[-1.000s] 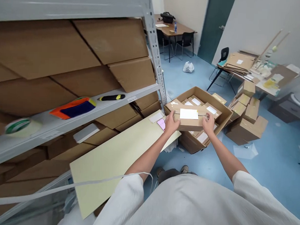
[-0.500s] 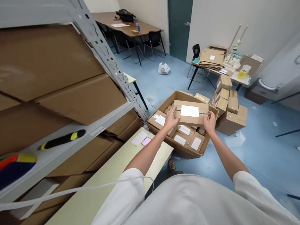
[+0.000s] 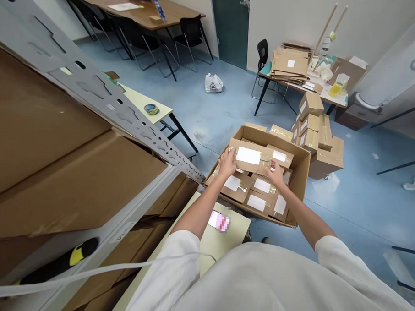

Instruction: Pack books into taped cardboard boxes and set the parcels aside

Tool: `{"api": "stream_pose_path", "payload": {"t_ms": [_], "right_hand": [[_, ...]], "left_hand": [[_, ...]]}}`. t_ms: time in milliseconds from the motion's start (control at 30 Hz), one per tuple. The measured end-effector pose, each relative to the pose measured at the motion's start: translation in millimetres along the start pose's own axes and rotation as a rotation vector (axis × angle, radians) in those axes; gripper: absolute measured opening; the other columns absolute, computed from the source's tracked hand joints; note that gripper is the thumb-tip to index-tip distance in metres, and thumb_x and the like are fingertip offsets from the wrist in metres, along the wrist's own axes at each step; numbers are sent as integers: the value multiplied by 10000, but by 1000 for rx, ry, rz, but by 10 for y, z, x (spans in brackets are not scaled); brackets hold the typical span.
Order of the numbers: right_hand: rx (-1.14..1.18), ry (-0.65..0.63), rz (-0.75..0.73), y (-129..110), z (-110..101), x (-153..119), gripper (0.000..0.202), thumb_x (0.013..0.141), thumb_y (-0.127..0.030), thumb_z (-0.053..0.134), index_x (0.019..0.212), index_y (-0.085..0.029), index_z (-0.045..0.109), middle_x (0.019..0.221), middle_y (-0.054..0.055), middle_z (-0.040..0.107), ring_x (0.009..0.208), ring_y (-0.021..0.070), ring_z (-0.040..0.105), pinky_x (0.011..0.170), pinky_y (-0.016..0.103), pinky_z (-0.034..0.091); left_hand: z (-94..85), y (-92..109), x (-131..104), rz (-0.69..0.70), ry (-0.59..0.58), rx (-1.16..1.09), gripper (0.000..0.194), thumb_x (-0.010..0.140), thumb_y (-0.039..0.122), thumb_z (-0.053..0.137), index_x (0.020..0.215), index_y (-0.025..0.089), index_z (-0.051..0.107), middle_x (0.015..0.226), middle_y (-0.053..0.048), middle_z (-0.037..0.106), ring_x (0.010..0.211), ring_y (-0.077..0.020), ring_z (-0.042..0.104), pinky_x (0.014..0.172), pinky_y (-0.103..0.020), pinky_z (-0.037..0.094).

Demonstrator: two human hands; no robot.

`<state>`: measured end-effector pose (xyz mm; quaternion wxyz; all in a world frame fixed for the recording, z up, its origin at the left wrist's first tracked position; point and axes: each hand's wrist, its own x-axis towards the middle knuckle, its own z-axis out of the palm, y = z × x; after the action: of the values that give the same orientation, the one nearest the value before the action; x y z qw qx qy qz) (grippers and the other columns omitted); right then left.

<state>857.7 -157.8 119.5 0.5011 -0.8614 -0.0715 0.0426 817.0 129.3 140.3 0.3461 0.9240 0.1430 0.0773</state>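
Between my two hands is a flat cardboard box (image 3: pixel 265 163) with a white label on its top. My left hand (image 3: pixel 227 163) grips its left end, and my right hand (image 3: pixel 275 172) grips its right end. The box is over the left part of a large open carton (image 3: pixel 301 178), tilted slightly; whether it rests on the boxes below I cannot tell. Inside the carton lie several smaller labelled boxes, among them a packed box (image 3: pixel 238 188) close under my left forearm.
A metal shelf rack (image 3: pixel 127 110) with cardboard boxes rises at my left. Below it, a pale bench (image 3: pixel 239 223) bears a phone. Stacked boxes (image 3: pixel 326 156) stand right of the carton. Farther off are a side table (image 3: pixel 164 112) with tape and a white plastic bag (image 3: pixel 213 84).
Both hands have moved the held box leftward over the large carton, uncovering labelled boxes at the carton's right. The camera view has shifted too.
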Motion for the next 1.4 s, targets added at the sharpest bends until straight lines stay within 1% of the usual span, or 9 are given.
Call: {"api": "stream_pose_path", "payload": {"t_ms": [233, 300, 433, 500, 600, 733, 1000, 1200, 1400], "right_hand": [[-18, -229, 93, 419, 539, 24, 693, 896, -425, 637, 1566, -260, 569, 1581, 115, 585, 1383, 332, 605, 1225, 549, 469], [-29, -290, 80, 492, 646, 31, 734, 888, -418, 653, 1597, -260, 556, 1589, 116, 570, 1379, 327, 598, 1244, 546, 448], [-32, -390, 10, 543, 794, 82, 769, 884, -360, 675, 1632, -258, 531, 1568, 126, 571, 1281, 305, 644, 1213, 514, 484], [-58, -397, -3, 556, 819, 116, 754, 884, -343, 689, 1620, -254, 550, 1550, 129, 588, 1322, 320, 624, 1227, 511, 471], [-86, -418, -3, 594, 799, 138, 748, 898, -357, 691, 1624, -254, 545, 1589, 128, 570, 1399, 338, 576, 1258, 530, 435], [-70, -434, 15, 643, 759, 107, 769, 914, -370, 672, 1656, -265, 500, 1619, 131, 543, 1282, 308, 650, 1205, 541, 487], [-87, -411, -27, 557, 610, 21, 560, 951, -348, 631, 1495, -214, 641, 1518, 151, 603, 1176, 283, 701, 1128, 494, 547], [-111, -434, -118, 503, 388, -166, 460, 976, -340, 611, 1420, -238, 678, 1422, 128, 664, 1135, 275, 710, 1095, 498, 563], [-77, -471, -227, 510, 125, -468, 413, 971, -301, 612, 1366, -225, 704, 1405, 131, 669, 1074, 240, 719, 1076, 463, 578]], "left_hand": [[49, -302, 79, -44, -186, 219, 706, 954, 211, 562, 1650, 236, 446, 1843, -153, 160, 1650, -408, 286, 1280, -628, 326], [103, -364, 57, -39, -258, 292, 650, 988, 245, 540, 1633, 233, 463, 1830, -164, 207, 1665, -390, 254, 1298, -626, 285], [277, -513, -69, -66, -462, 344, 540, 1036, 297, 494, 1574, 268, 523, 1752, -164, 400, 1627, -383, 337, 1300, -705, 193], [360, -572, -141, -61, -454, 356, 535, 1044, 281, 467, 1577, 276, 519, 1750, -151, 410, 1634, -375, 323, 1305, -717, 145], [432, -607, -207, -30, -394, 371, 525, 1028, 242, 468, 1545, 269, 551, 1728, -155, 441, 1634, -368, 316, 1310, -706, 138], [433, -566, -242, -19, -386, 345, 522, 1008, 223, 491, 1524, 255, 564, 1712, -175, 447, 1615, -353, 346, 1294, -678, 237], [329, -357, -465, -35, -371, 319, 532, 1038, 233, 468, 1567, 193, 512, 1722, -196, 427, 1606, -335, 379, 1296, -573, 319], [268, -118, -814, -26, -313, 304, 561, 1034, 237, 491, 1593, 193, 506, 1722, -184, 438, 1592, -348, 408, 1272, -543, 376], [312, 178, -1347, -87, -259, 292, 577, 1056, 296, 502, 1626, 208, 480, 1748, -179, 400, 1602, -365, 396, 1267, -557, 381]]}}
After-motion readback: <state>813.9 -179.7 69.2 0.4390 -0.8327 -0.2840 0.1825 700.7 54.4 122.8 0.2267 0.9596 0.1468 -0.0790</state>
